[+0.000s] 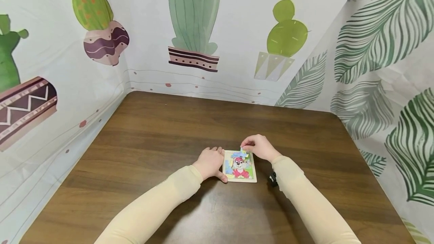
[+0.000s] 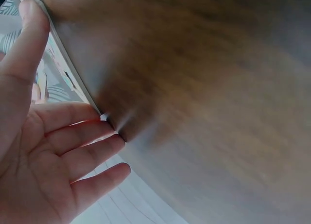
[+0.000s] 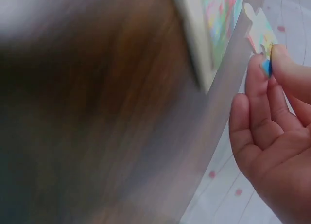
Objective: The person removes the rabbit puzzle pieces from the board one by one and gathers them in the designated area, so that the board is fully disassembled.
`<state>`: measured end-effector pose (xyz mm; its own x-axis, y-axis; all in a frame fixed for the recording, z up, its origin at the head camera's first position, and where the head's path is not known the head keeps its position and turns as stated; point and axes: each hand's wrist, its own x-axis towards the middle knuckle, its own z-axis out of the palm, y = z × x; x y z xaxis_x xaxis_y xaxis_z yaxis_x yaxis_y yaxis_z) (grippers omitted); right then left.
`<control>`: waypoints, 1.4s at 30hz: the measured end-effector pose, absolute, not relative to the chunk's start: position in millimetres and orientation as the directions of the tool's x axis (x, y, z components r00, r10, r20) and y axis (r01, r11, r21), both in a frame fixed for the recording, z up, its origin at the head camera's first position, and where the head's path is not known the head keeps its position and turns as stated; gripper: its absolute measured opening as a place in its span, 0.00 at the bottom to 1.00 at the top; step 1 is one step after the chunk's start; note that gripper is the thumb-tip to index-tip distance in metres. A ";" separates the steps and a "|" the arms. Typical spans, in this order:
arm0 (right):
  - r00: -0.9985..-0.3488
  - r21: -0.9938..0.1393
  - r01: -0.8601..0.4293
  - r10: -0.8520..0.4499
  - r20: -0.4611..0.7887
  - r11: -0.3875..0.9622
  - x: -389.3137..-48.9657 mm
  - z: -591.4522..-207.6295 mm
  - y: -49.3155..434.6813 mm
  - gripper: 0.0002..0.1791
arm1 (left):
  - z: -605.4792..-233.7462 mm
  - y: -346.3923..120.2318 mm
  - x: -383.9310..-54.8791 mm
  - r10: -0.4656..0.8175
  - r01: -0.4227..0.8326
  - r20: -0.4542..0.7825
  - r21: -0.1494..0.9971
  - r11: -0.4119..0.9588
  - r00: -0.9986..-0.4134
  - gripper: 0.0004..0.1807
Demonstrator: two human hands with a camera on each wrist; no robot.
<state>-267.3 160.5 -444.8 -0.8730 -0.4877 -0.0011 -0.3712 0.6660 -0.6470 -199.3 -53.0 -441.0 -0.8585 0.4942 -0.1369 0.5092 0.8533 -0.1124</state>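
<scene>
A small square jigsaw puzzle board [image 1: 245,180] with a pale rim lies on the table, showing a cartoon puppy in pink. Along its left edge rests my left hand [image 1: 209,163]; in the left wrist view its fingers [image 2: 92,131] are straight, with the thumb on the rim. My right hand [image 1: 261,148], over the board's upper right corner, pinches a puzzle piece [image 3: 261,32] between thumb and fingertips. That piece is held tilted, with a pale face and some yellow and blue. In the right wrist view it is raised off the table.
The brown wooden table [image 1: 162,123] stretches around the board on all sides. Behind and beside it hangs a white cloth [image 1: 149,37] printed with cacti and leaves. A small black device [image 1: 273,179] sits under my right wrist.
</scene>
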 end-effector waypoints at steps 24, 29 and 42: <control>-0.927 -0.569 -0.307 -0.375 -0.003 0.763 -262.3 -458.4 214.4 0.03 | -440.0 -51.2 -200.0 0.475 0.497 -0.174 -0.116 0.860 -0.863 0.63; -0.943 -0.567 -0.268 -0.332 -0.011 0.779 -261.4 -459.8 213.8 0.03 | -439.9 -50.5 -199.9 0.479 0.500 -0.172 -0.111 0.859 -0.861 0.63; -0.940 -0.517 -0.303 -0.339 0.026 0.800 -260.9 -457.8 208.7 0.03 | -439.1 -49.6 -200.0 0.465 0.492 -0.198 -0.115 0.863 -0.863 0.64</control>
